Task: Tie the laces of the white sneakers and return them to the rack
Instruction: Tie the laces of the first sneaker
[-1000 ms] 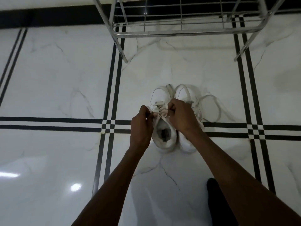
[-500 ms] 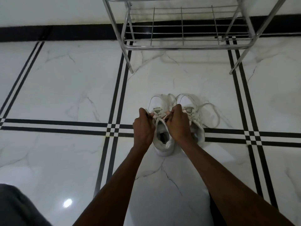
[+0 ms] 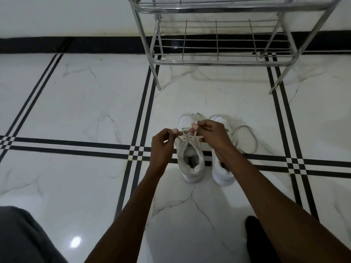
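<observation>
Two white sneakers stand side by side on the marble floor, toes pointing away from me. The left sneaker (image 3: 191, 166) has its opening facing me. My left hand (image 3: 163, 147) pinches one lace end at that shoe's left side. My right hand (image 3: 212, 133) pinches the other lace (image 3: 187, 138) end above the tongue; the laces cross between my hands. The right sneaker (image 3: 223, 176) is partly hidden under my right forearm, and its loose lace (image 3: 250, 137) lies looped on the floor to the right.
A chrome wire shoe rack (image 3: 218, 61) stands just beyond the sneakers, its lower shelf bare in view. White marble floor with black stripe lines (image 3: 76, 147) surrounds the shoes. Grey clothing (image 3: 22, 238) shows at bottom left, a dark shape (image 3: 254, 236) at bottom right.
My hands have moved apart and my right hand has risen, drawing the lace ends of the left sneaker outward. The camera has tilted up, showing more of the rack.
</observation>
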